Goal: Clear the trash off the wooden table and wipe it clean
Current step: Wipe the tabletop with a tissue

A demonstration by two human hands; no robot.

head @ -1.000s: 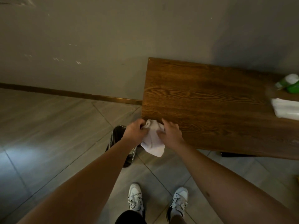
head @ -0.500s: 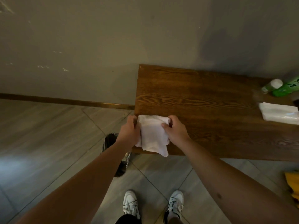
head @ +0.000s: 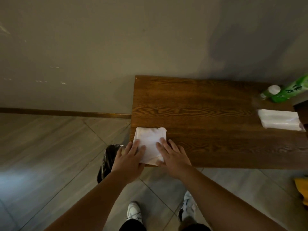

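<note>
Now, in the head view, a folded white cloth (head: 150, 144) lies flat on the near left corner of the wooden table (head: 208, 114), its near edge hanging just over the table's front edge. The left hand (head: 129, 161) is spread open, fingers pressing the cloth's left side, and the right hand (head: 172, 155) is likewise flat and unclenched on its right side; neither grips anything, both simply pin the cloth down. To wipe well from here, I would judge that one flat palm should keep even pressure on the cloth and draw it in long overlapping strokes along the grain toward the far right, while the fold stays neat so that a clean face meets the wood. At the right end a green bottle (head: 283, 92) lies on its side and a white tissue pack (head: 281, 120) sits just in front of it; these probably need lifting or clearing before the cloth reaches them, or it will only push them along. A bin lined with a black bag (head: 108, 161) stands on the floor just left of the table corner, handy for trash. Compared with half a second ago, the cloth was held bunched between both hands at the table's edge and drooped below it; now it is laid out square on the top, and the hands have opened and flattened onto it.
</note>
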